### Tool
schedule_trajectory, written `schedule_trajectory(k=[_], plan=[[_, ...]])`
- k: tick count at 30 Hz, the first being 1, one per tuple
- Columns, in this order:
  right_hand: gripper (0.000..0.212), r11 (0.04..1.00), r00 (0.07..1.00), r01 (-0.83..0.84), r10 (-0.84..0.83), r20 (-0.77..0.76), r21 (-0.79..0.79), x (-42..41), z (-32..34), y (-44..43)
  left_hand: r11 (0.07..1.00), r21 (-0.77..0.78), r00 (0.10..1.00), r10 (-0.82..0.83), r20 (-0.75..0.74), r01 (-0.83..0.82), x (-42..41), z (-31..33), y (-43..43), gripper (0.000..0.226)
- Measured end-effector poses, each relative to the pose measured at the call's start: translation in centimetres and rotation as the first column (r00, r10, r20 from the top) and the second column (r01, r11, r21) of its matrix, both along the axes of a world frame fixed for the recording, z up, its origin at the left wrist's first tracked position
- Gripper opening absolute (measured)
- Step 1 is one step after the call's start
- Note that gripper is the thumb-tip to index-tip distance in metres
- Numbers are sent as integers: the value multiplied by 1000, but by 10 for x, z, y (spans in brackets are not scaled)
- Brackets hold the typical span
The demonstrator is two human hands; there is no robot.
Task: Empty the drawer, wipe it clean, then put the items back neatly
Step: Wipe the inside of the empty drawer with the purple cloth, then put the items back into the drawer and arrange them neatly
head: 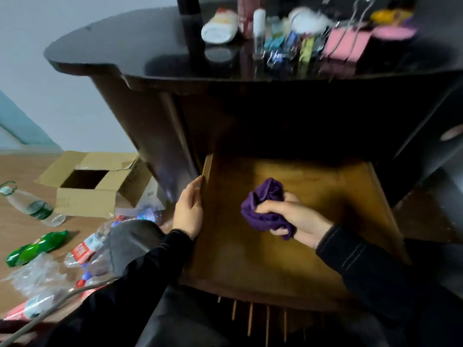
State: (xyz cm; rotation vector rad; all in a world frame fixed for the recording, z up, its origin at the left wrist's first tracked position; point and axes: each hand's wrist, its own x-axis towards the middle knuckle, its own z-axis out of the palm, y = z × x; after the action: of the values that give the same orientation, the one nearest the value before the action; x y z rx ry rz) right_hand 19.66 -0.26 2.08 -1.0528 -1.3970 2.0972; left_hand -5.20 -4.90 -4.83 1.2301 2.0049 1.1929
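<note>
**Purple cloth bunched in the right grip, inside the pulled-out drawer**

The dark, glossy counter (pixel 112 46) fills the upper part of the view. Its top is blurred, and a crowd of small things sits towards its right end. Beneath it the wooden drawer (pixel 250 261) stands pulled out towards the person, its brown bottom panel facing up. To the left, the wooden floor (pixel 22 171) carries an open cardboard box (pixel 85 196) with its flaps spread, just beside the foot of the counter.

Both arms come in from below in black sleeves. The left grip (pixel 188 211) lies flat against the drawer's left side wall with its fingers straight and together, holding nothing. The right grip (pixel 294 217) is inside the drawer, its fingers curled tight round a crumpled purple cloth (pixel 263 204). The cloth bulges out ahead of the knuckles, and a tail of it hangs below the palm. It is low over the drawer bottom, left of centre; I cannot tell whether it is touching the wood.

On the floor near the box lie a clear plastic bottle (pixel 31 205) with a green label, a green bottle (pixel 35 249) on its side, and crushed clear bottles with red labels. On the counter, pink binder clips (pixel 347 43) stand right of a white tube (pixel 220 27); the other pieces are too blurred to name.
</note>
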Motion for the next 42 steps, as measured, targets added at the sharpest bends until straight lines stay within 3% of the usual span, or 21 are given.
schedule_trajectory(k=[2, 4, 7, 11, 14, 22, 24, 26, 27, 30, 35, 38, 42], plan=[[12, 989, 996, 75, -80, 30, 125, 43, 22, 11, 999, 30, 968, -4, -250, 12, 2, 13, 5, 39], [10, 956, 980, 177, -193, 49, 234, 87, 43, 22, 985, 156, 925, -6, -381, 70, 18, 42, 17, 27], [11, 894, 925, 321, -367, 98, 312, 146, 72, 33, 922, 280, 888, -123, -443, 267, 65, 99, 37, 21], [11, 745, 810, 466, -576, 108, 476, 219, 112, 43, 750, 350, 796, -373, -477, 562, 144, 144, 46, 19], [9, 582, 646, 331, -714, 272, 742, 271, 131, 60, 668, 390, 765, -469, -440, 634, 187, 154, 50, 21], [34, 535, 424, 131, -791, 440, 835, 317, 181, 104, 597, 416, 725, -517, -454, 686, 239, 190, 64, 23], [31, 420, 388, 143, -857, 340, 896, 319, 198, 107, 585, 447, 732, -467, -496, 676, 244, 207, 69, 22], [19, 289, 425, 322, -895, 135, 902, 319, 216, 109, 569, 470, 727, -404, -555, 675, 249, 224, 75, 20], [23, 255, 432, 382, -899, 72, 888, 319, 226, 109, 559, 477, 717, -361, -596, 678, 253, 233, 79, 19], [26, 231, 454, 410, -891, 22, 883, 318, 255, 112, 532, 449, 636, -239, -734, 718, 263, 252, 95, 15], [22, 148, 481, 472, -869, -114, 869, 304, 311, 123, 541, 351, 524, -205, -827, 764, 275, 258, 117, 11], [8, 91, 481, 534, -850, -214, 840, 290, 343, 134, 554, 373, 569, -234, -788, 744, 274, 255, 124, 10], [9, -49, 483, 475, -820, -307, 879, 272, 376, 151, 588, 355, 611, -318, -725, 727, 273, 255, 129, 14]])
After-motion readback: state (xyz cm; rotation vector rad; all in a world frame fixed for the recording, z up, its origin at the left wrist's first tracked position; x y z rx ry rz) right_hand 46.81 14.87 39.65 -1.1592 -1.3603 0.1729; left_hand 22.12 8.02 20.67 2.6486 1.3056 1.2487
